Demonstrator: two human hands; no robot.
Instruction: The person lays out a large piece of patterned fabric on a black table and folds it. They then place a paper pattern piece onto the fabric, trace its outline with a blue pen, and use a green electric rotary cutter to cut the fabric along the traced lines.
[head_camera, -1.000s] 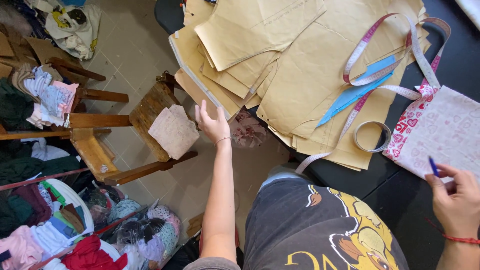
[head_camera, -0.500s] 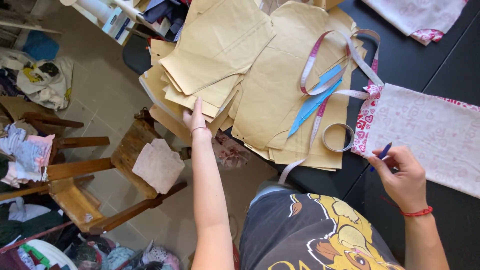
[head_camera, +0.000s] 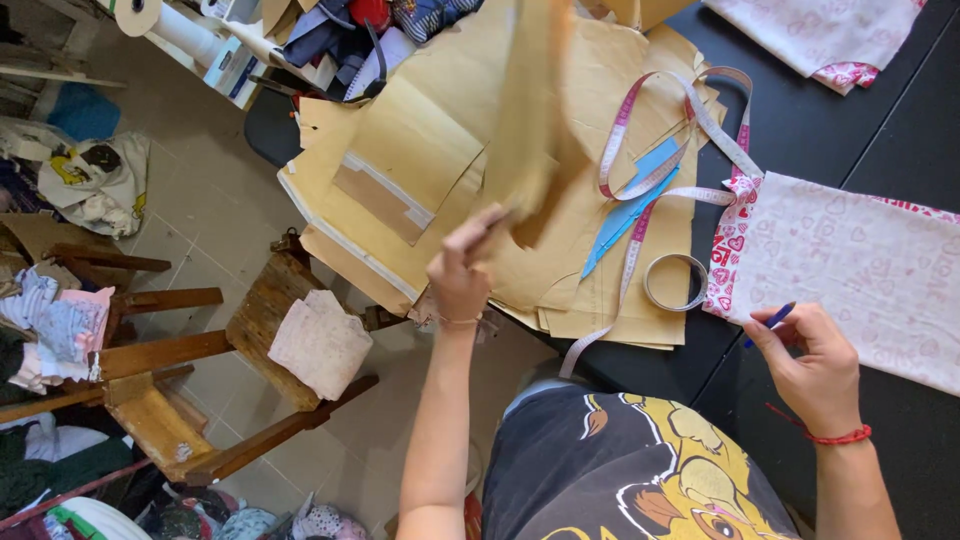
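Tan paper pattern piece (head_camera: 535, 120) blurred, lifted by left hand (head_camera: 462, 272).

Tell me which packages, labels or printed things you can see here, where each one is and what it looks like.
White and blue cardboard box: upper left, beside a white paper roll; rectangular.
Pink and white measuring tape: looped over the tan paper pattern pieces, printed with marks.
White plastic bag with a yellow picture: on the floor, far left, crumpled.
No signs or screens.
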